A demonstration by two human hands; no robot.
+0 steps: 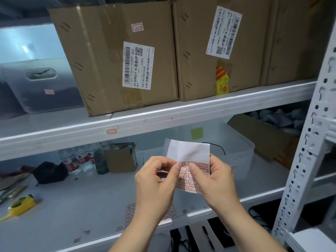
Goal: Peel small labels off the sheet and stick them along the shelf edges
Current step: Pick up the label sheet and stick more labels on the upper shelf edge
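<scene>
A sheet of small red-bordered labels (190, 179), its top part folded back white, is held in front of the lower shelf. My right hand (216, 180) grips the sheet from the right, thumb on its face. My left hand (156, 180) pinches at the sheet's upper left corner, fingertips by a label. One red-bordered label (111, 131) is stuck on the front edge of the upper shelf (163, 122). A second label sheet (131, 213) lies flat on the lower shelf (81, 206), partly hidden under my left forearm.
Two taped cardboard boxes (116, 57) (218, 48) stand on the upper shelf beside a translucent bin (41, 84). Below are water bottles (76, 160), a small open carton (121, 159), a black pouch (51, 171), a yellow tape dispenser (21, 204) and a clear tub (236, 151). A white perforated upright (309, 142) stands right.
</scene>
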